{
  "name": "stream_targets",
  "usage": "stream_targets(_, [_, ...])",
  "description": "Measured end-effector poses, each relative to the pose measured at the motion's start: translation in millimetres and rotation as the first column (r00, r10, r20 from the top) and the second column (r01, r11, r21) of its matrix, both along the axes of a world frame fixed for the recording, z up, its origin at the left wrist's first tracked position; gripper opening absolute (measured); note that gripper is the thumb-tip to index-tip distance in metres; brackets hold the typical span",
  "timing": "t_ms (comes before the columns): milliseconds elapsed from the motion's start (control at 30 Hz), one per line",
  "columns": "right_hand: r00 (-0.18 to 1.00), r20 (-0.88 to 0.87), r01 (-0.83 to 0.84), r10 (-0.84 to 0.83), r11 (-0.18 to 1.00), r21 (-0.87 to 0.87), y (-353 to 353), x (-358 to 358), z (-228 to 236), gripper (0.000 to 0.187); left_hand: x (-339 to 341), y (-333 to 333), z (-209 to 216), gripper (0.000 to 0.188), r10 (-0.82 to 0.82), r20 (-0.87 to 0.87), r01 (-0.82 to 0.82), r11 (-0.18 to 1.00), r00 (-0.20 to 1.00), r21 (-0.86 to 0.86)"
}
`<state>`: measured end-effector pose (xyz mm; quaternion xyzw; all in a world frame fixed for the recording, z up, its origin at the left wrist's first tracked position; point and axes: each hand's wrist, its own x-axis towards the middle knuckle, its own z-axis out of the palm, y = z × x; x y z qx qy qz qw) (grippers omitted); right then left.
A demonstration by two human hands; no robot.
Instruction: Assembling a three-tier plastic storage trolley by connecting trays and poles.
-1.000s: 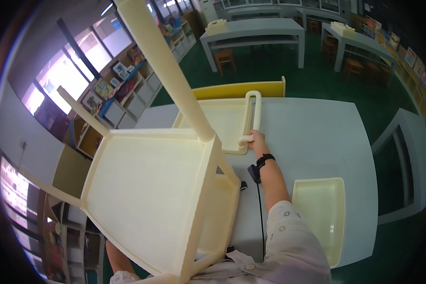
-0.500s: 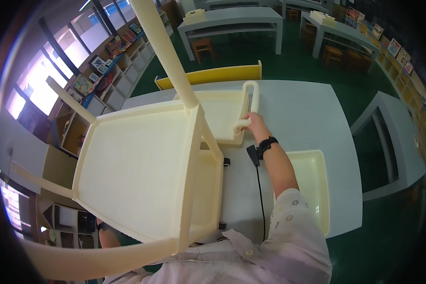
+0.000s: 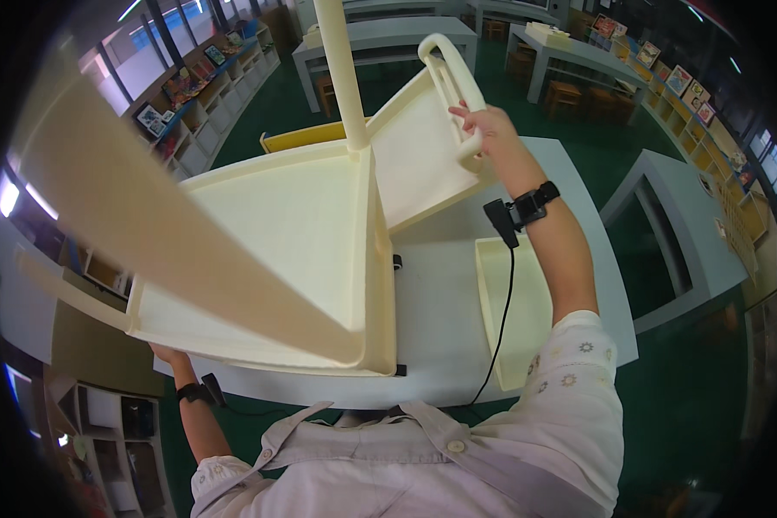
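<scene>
A cream plastic cart [image 3: 250, 259] with a rimmed shelf and long round posts stands tilted over the table on the left. My left hand [image 3: 169, 352] grips the shelf's near left corner from below, its fingertips hidden under the edge. Beyond the cart, a cream tray [image 3: 414, 164] slants upward, partly behind the cart's far post [image 3: 341, 78]. At its right end is a curved tubular handle [image 3: 453, 69]. My right hand [image 3: 492, 131] is closed around the lower part of that handle, with a finger or two sticking out to the left.
Another shallow cream tray [image 3: 514, 319] lies on the grey table [image 3: 432, 285]. Small black casters [image 3: 397, 262] show at the cart's side. A cable runs from my right wristband [image 3: 535, 203]. A yellow bench back [image 3: 302, 136], more tables [image 3: 388, 43] and shelves stand around.
My right hand has raised the handled tray and tilted it, moving it far and right. The cart has turned, swinging a near post across the shelf. My left hand has come into view.
</scene>
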<state>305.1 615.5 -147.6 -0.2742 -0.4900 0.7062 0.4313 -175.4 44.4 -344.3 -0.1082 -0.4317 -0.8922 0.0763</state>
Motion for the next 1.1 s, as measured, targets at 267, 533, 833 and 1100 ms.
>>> stream_targets(267, [0.874, 0.475, -0.039, -0.105, 0.958, 0.283, -44, 83, 96, 0.029, 42, 39, 32, 0.039, 0.08, 0.083, -0.064, 0.982, 0.993, -0.178])
stream_targets(533, [0.696, 0.67, 0.116, -0.258, 0.961, 0.249, -105, 96, 139, 0.018, 45, 59, 38, 0.024, -0.223, -0.047, 0.215, 0.967, 0.974, -0.14])
stream_targets(833, [0.73, 0.586, 0.284, -0.353, 0.936, 0.21, -237, 139, 173, 0.022, 103, 83, 18, 0.022, 0.023, -0.2, -0.113, 0.886, 0.98, -0.45])
stream_targets(1100, [0.433, 0.808, 0.183, -0.399, 0.917, 0.355, -339, 170, 211, 0.012, 239, 32, -148, 0.018, -0.64, 0.757, 0.971, -0.065, 0.135, -0.229])
